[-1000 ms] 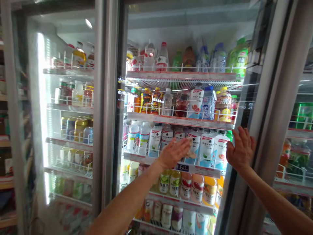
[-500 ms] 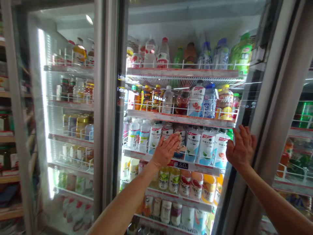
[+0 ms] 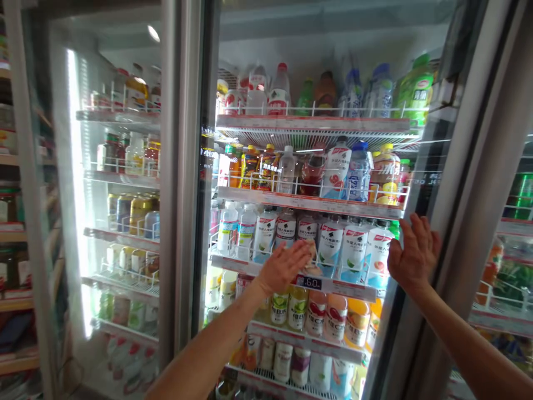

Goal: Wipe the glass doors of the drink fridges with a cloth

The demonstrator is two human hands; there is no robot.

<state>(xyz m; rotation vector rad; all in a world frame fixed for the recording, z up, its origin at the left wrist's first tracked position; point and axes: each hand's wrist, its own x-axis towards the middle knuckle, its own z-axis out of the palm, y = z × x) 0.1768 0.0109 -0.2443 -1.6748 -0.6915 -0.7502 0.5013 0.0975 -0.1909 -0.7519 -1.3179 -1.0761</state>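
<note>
My left hand [image 3: 285,266] is pressed nearly flat, fingers together, against the glass door [image 3: 325,33] of a drinks fridge. It holds a crumpled beige cloth [image 3: 313,265] against the pane, partly hidden under the palm and fingers. Behind it, white-labelled bottles [image 3: 331,244] stand in a row, above a shelf edge with a dark price display [image 3: 311,283]. Farther right, my right hand [image 3: 413,253] has its fingers spread and holds nothing. It rests at the right side of the door, by the metal frame [image 3: 453,183].
Several wire-fronted shelves [image 3: 312,123] of bottles fill the fridge behind the glass. A metal post [image 3: 179,166] parts it from a second lit glass door [image 3: 120,44] on the left. Shelves of goods [image 3: 12,233] stand at the far left.
My left hand and the cloth have slid slightly down the glass and a little to the right. My right hand stays in nearly the same place.
</note>
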